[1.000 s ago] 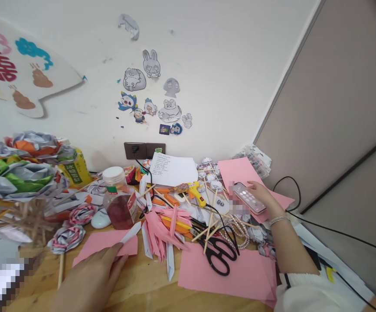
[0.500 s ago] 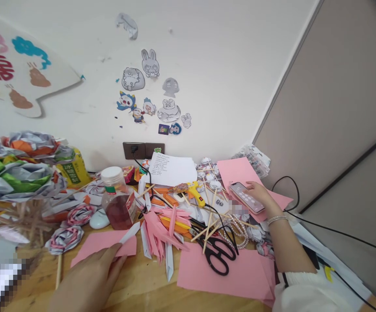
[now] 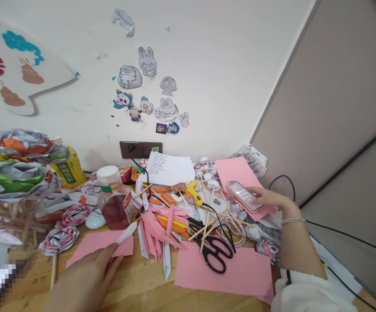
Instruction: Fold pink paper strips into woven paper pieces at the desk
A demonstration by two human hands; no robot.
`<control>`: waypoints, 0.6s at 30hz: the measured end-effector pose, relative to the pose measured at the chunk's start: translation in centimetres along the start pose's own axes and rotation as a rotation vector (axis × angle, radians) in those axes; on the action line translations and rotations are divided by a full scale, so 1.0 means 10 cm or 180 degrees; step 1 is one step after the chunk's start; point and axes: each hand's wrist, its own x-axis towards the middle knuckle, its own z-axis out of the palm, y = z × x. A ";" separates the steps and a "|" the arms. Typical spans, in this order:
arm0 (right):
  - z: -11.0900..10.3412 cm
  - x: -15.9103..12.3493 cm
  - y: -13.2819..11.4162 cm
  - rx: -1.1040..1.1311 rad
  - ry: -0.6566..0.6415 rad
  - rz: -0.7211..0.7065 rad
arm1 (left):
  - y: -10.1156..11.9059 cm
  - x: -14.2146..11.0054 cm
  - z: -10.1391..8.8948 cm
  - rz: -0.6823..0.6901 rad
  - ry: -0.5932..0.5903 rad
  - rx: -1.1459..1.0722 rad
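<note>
My left hand (image 3: 86, 275) is closed at the front left, pinching a folded white paper strip (image 3: 126, 233). Beneath the strip lies a pink paper sheet (image 3: 90, 243) on the wooden table. At the right my right hand (image 3: 270, 199) grips the right side of a smartphone (image 3: 244, 196), with a digit over its lit screen of round keys. Behind the phone is another pink sheet (image 3: 236, 168). Between my hands are a pile of folded pink and white strips (image 3: 153, 234) and black-handled scissors (image 3: 216, 255), which rest on more pink paper (image 3: 204, 277).
A jar of dark red liquid (image 3: 113, 212) stands beside paper flowers (image 3: 59, 239). A yellow glue gun (image 3: 193, 193) lies among wooden sticks, its cord running forward. Pearl strings (image 3: 238, 232) lie near the phone. A written sheet (image 3: 171, 169) leans toward the wall.
My right hand has shifted right along the phone, and its fingers now sit at the phone's right side. The screen shows round keys more clearly. My left hand keeps its pinch.
</note>
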 end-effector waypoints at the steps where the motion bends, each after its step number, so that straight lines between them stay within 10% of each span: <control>1: -0.03 -0.04 0.00 -0.0023 -0.0164 0.0006 | 0.00 0.00 0.00 0.0022 -0.0028 0.0026; 18: -0.02 -0.06 -0.07 -0.0099 -0.0439 -0.0362 | -0.05 0.02 0.06 0.0112 0.0021 0.0252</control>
